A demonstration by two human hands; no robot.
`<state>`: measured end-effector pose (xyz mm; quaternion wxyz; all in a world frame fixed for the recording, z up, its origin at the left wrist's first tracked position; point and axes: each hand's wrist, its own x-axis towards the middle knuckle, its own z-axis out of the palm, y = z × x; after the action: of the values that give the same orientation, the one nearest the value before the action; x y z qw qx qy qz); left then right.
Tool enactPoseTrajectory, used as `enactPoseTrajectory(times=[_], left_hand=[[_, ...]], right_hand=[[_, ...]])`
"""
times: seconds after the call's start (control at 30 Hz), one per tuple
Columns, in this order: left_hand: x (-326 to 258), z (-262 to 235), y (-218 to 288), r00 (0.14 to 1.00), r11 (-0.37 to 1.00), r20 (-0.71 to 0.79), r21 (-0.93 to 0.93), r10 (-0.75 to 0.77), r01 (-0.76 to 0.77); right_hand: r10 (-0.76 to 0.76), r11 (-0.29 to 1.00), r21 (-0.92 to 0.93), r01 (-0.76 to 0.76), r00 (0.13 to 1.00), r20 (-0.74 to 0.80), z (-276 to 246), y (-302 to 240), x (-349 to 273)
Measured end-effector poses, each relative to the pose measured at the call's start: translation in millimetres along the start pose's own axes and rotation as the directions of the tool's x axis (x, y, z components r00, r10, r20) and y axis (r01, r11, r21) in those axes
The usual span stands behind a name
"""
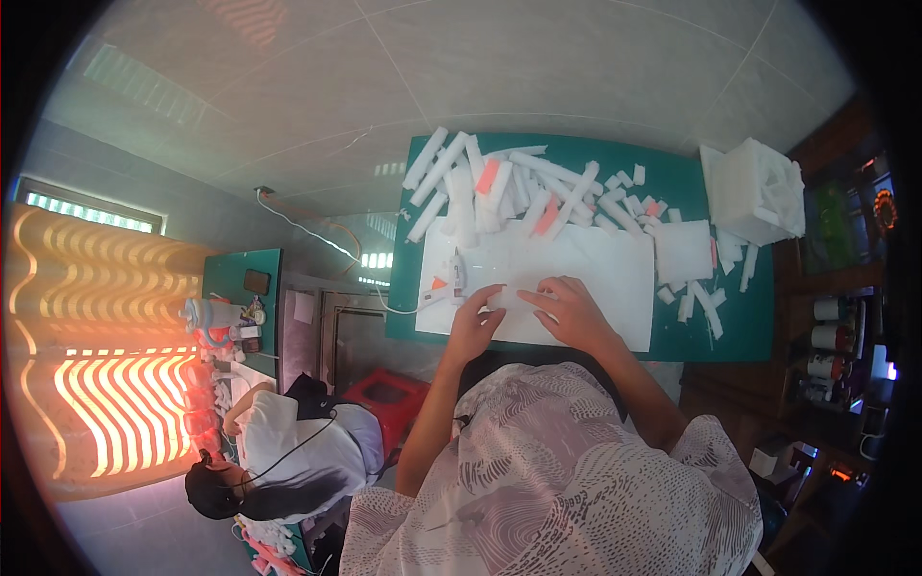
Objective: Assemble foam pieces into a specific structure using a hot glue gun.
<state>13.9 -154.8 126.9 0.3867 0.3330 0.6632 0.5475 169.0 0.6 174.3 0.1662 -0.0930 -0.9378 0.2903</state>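
Close to the front edge of a white board [615,322], both of my hands are near a small white foam piece [502,300] that barely stands out against the board. My left hand [475,324] curls its thumb and fingers around the piece's left side. My right hand [573,315] hovers at the other side, fingers apart and tips close to the piece; I cannot make out whether they touch it. Just beyond my left hand is a white glue gun [458,273] with an orange part. Its white cord [392,309] runs off the table to the left.
White foam strips [461,206], some pink, pile up at the back of the green table [749,326]. A square foam slab [683,252] and scraps lie to the right. A foam box [759,192] stands at the right corner. Another person [307,446] sits at the left.
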Motion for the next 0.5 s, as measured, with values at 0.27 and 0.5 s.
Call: enactPoseTrajectory(times=[0.27, 0.5], left_hand=[[-1.0, -7.3, 4.3, 0.999, 0.964, 0.032, -0.266, -0.022, 0.03], [-10.4, -6.3, 24.3, 0.973, 0.966, -0.227, -0.242, 0.037, -0.093]], right_hand=[[-0.073, 0.993, -0.097, 0.072, 0.997, -0.003, 4.8, -5.7, 9.5], [-0.045, 0.997, -0.073, 0.033, 0.985, -0.169, -29.7, -39.8, 13.8]])
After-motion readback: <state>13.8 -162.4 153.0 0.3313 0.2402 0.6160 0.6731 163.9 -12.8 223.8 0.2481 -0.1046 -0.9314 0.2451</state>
